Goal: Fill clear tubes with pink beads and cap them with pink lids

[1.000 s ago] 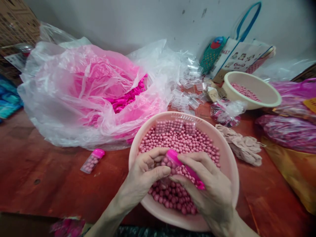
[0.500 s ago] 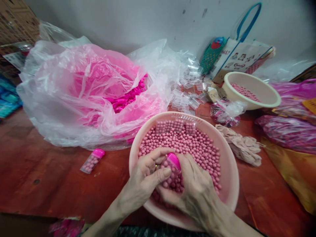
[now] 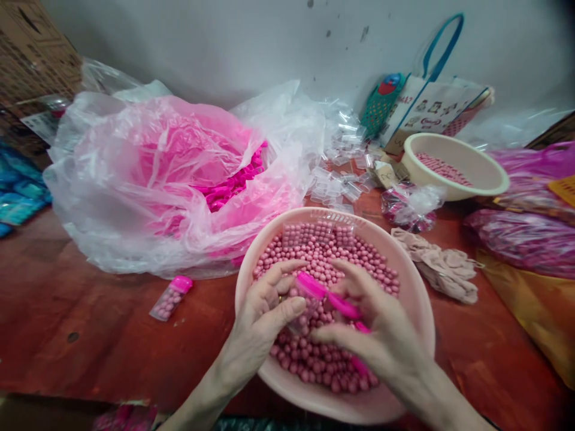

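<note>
In my left hand (image 3: pixel 263 311) is a small clear plastic container (image 3: pixel 299 314), tilted, with a bright pink top (image 3: pixel 311 285). My left fingers and thumb close around it, over a pink basin (image 3: pixel 424 335) of pink beads (image 3: pixel 309 365). A pink lid-like piece (image 3: pixel 345 306) extends from the top toward my right hand (image 3: pixel 377 326); I cannot tell if they are joined. My right thumb and forefinger are apart, while more pink plastic pieces (image 3: pixel 360 364) show by my palm, apparently held by the curled fingers. A bead-filled container with a pink cap (image 3: pixel 171 298) lies on the table.
A large plastic bag (image 3: pixel 108 221) of pink caps (image 3: pixel 233 182) lies behind left. Clear empty containers (image 3: pixel 336 185) are scattered behind the basin. At right are a cream bowl (image 3: pixel 489 173) with beads, a crumpled beige cloth (image 3: pixel 442 269) and purple packages (image 3: pixel 521 236).
My right hand has moved away from the container to the right, its thumb and forefinger spreading. Pink plastic pieces now show by its fingers. My left hand keeps its hold.
</note>
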Demonstrator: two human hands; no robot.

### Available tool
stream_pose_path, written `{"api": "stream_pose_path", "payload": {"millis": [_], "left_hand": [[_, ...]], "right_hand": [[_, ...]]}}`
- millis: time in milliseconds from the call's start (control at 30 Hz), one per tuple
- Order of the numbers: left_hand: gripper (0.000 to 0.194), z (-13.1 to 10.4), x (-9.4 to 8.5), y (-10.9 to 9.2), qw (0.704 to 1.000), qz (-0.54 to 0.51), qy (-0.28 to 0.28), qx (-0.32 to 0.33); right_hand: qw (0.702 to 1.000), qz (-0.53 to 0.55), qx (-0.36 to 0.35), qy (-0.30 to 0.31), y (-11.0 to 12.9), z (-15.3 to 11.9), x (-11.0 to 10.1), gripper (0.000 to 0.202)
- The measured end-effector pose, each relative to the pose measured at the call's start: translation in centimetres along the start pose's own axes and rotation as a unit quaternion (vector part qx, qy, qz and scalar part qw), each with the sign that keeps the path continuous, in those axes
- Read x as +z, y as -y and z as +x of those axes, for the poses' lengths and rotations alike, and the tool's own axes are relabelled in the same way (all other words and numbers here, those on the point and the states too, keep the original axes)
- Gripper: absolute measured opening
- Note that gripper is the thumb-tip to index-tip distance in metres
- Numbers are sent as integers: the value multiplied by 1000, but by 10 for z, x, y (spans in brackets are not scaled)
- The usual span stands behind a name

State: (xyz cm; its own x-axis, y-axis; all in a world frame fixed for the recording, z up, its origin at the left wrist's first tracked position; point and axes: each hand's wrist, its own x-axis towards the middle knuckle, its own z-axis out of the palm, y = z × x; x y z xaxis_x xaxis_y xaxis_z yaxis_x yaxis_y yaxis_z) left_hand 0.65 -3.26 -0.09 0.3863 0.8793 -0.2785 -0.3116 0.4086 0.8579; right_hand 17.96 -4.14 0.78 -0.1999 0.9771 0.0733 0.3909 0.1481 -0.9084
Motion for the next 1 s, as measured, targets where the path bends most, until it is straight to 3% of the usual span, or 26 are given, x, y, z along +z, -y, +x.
{"api": "stream_pose_path", "payload": {"millis": [100,233,300,400,500,667,833,900,1000], "left_hand": [[40,-1,1,-1,1000,26,3,-8],[39,-2,2,-1,997,73,-19,0],[40,-3,2,0,997,80,-22,4],[41,-5,2,2,996,88,-15,14],[44,-6,1,4,994,111,-21,15],[38,-8,-2,4,979,197,-30,40],[32,-11,-2,6,959,272,-57,63],[30,-11,-1,5,961,263,-54,65],[29,-10,0,2,970,230,-48,65]], "right_hand": [[987,143,44,-57,0,3,-6,29],[984,143,12,-109,-2,8,3,22],[991,73,-12,-111,-3,7,8,20],[991,-116,-58,-12,-4,3,11,27],[958,-260,-106,57,-4,-2,14,40],[909,-384,-160,32,-1,-1,22,32],[839,-504,-198,45,2,6,28,48],[847,-491,-196,48,1,7,30,47],[884,-429,-180,48,0,8,31,44]]}}
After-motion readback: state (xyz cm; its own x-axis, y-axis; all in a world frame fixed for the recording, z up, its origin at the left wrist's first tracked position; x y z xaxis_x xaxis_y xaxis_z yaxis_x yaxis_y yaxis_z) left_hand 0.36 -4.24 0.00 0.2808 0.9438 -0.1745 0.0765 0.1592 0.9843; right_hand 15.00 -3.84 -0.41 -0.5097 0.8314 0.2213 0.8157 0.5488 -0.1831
